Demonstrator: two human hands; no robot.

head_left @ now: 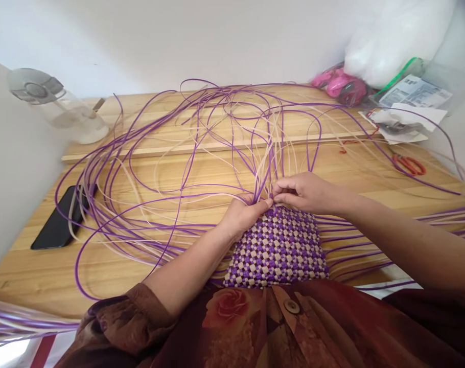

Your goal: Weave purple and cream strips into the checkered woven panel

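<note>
A woven panel [280,248] in a purple and cream checked pattern lies at the table's near edge, against the brown patterned clothing. Long purple and cream strands [270,153] fan out from its far edge and both sides. My left hand [248,212] is closed on strands at the panel's far edge, its thumb pressed down near the weave. Just to the right, my right hand [294,194] pinches at the same edge, thumb and index finger close together beside the left thumb. What lies between the right fingertips is too small to make out.
Loops of strands spread over the wooden table [202,171]. A black phone [60,220] lies at left, below a clear pitcher [69,115]. Orange-handled scissors [409,164], papers [412,97] and a pink bundle [342,86] are at right. A raised wooden ledge [159,153] crosses behind.
</note>
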